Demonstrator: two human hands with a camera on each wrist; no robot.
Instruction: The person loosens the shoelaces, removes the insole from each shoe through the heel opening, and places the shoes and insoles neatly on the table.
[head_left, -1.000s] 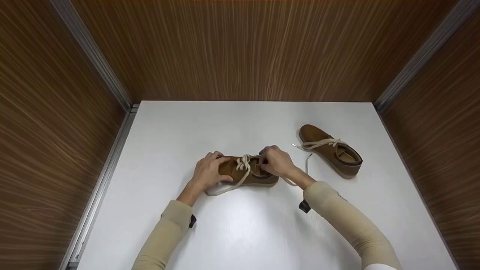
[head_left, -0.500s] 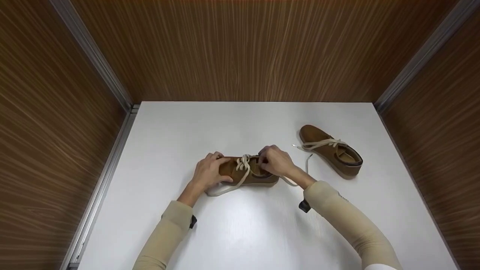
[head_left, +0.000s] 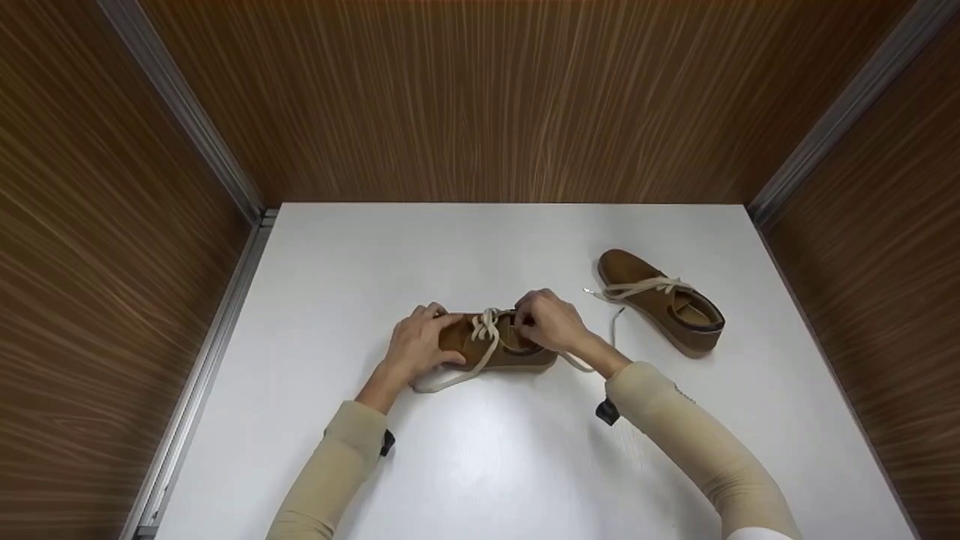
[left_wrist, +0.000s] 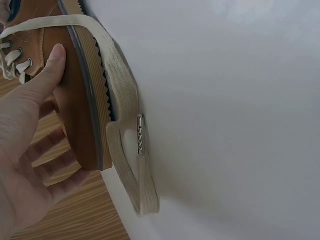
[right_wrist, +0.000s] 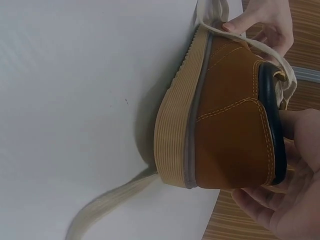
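A brown leather shoe (head_left: pixel 465 346) stands on the white table, toe to the left. My left hand (head_left: pixel 414 343) grips its toe end; in the left wrist view the thumb (left_wrist: pixel 50 70) presses the near side and the fingers lie on the far side. At the heel, my right hand (head_left: pixel 551 322) holds the dark padded collar (right_wrist: pixel 274 135), its thumb reaching inside the opening and fingers outside. A cream shoelace (left_wrist: pixel 120 82) crosses the shoe's near side and ends on the table in a metal tip (left_wrist: pixel 141 134). More cream lace (right_wrist: pixel 107 202) trails out behind the heel.
A second brown shoe (head_left: pixel 637 274) lies at an angle to the back right, its cream lace (head_left: pixel 637 287) tied across the front. Wood-grain panels (head_left: pixel 480 105) enclose the white table (head_left: pixel 480 465) at the back and both sides.
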